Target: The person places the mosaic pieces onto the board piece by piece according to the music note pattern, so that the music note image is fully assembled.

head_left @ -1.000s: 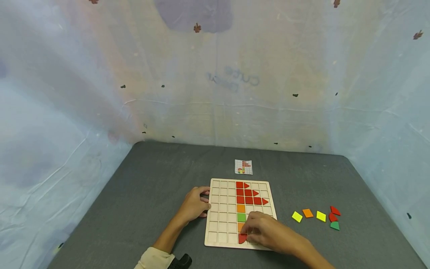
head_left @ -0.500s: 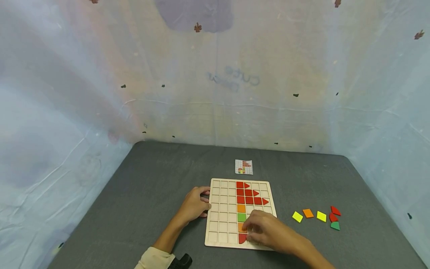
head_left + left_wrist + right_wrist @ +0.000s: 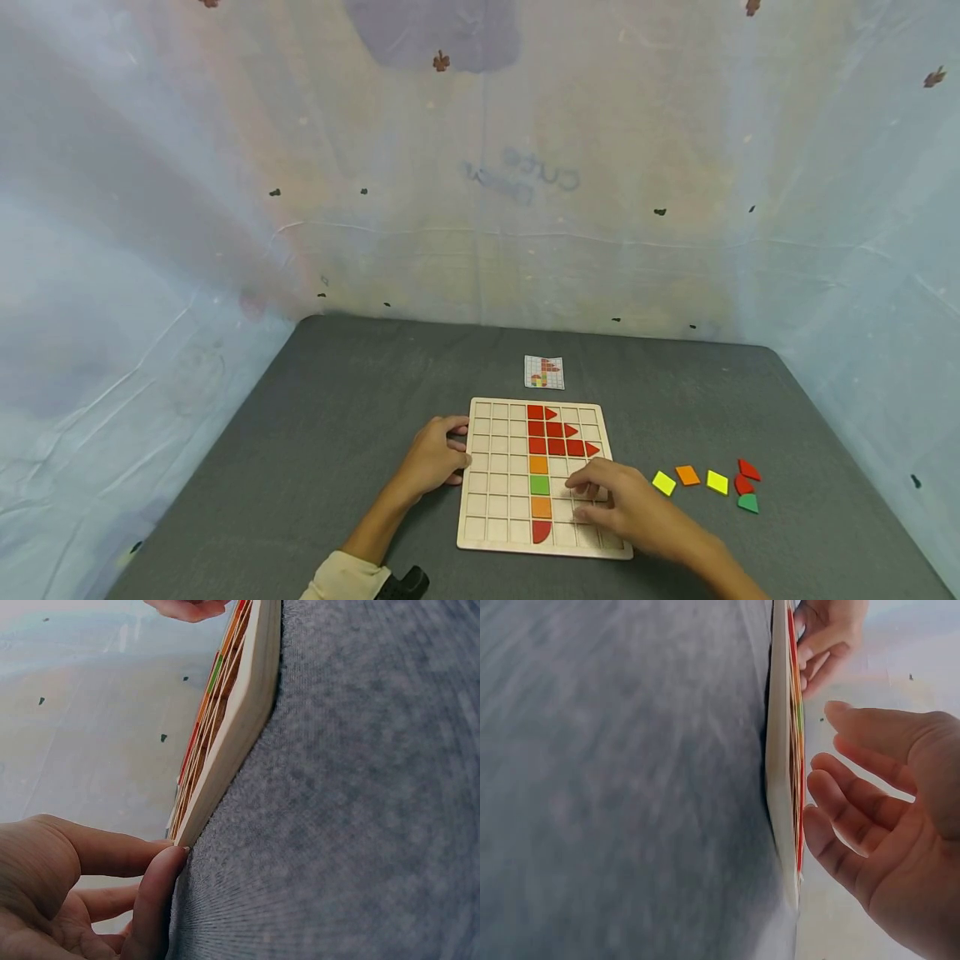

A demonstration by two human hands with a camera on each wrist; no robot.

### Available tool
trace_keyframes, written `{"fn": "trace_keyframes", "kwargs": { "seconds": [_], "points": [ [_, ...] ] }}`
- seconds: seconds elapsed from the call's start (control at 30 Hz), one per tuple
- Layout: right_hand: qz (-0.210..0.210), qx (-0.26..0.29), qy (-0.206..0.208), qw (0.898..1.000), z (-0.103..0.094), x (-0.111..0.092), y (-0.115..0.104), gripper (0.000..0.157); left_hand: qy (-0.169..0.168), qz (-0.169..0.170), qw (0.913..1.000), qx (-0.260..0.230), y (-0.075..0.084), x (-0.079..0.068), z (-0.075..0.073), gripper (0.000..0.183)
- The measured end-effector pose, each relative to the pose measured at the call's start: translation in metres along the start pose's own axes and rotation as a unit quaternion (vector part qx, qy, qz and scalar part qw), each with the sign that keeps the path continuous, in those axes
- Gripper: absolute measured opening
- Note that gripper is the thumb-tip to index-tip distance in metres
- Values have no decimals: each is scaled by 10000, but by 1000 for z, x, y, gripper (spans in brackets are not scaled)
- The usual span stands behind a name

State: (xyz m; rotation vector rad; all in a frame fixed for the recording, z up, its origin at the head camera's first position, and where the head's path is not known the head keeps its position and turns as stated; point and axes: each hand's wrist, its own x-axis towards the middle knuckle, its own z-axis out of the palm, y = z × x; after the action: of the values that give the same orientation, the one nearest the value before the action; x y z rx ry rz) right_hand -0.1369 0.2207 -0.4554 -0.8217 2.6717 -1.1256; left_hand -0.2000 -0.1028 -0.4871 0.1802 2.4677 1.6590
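A pale wooden grid board lies on the dark grey tabletop. My left hand holds its left edge, the thumb at the rim; the left wrist view shows index finger and thumb meeting at that edge. Over the board's right part hovers my right hand, fingers loosely bent and nothing between them. One column carries an orange square, a green square, another orange square and a red quarter-round piece at the bottom. Red squares and red triangles form three rows above.
A small printed pattern card lies behind the board. Loose pieces sit to the right: two yellow squares, an orange square, two red pieces and a green piece. A pale sheet surrounds the table.
My right hand has lifted off the bottom red piece and moved right, its fingers parting and uncovering that piece and the orange square above. My left hand has stayed at the edge.
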Motion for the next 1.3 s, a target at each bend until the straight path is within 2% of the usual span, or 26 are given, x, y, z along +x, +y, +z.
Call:
{"fn": "trace_keyframes", "kwargs": {
  "seconds": [0.23, 0.4, 0.53, 0.87, 1.03, 1.17, 1.3],
  "points": [
    [108, -181, 312, 9993, -9, -10, 11, 24, -14, 0, 10000, -15, 0, 0, 0, 63],
    [394, -349, 523, 9972, -16, -18, 22, 27, -38, -3, 10000, -44, -1, 1, -1, 63],
    [433, -460, 825, 9946, -21, -25, 28, 30, -42, -11, 10000, -48, -1, 1, -1, 62],
    [643, -928, 1551, 9814, -35, -44, 40, 35, 5, -17, 10000, -3, 1, 0, -1, 62],
    [716, -1224, 1769, 9740, -39, -51, 48, 39, 20, -5, 10000, 0, 1, 0, 0, 62],
    [772, -1246, 1934, 9701, -43, -56, 52, 41, 18, -16, 10000, -5, 1, 0, 0, 62],
    [1037, -1333, 1912, 9669, -47, -59, 54, 43, 1, -27, 10000, -17, 1, -1, 0, 62]
  ]
}}
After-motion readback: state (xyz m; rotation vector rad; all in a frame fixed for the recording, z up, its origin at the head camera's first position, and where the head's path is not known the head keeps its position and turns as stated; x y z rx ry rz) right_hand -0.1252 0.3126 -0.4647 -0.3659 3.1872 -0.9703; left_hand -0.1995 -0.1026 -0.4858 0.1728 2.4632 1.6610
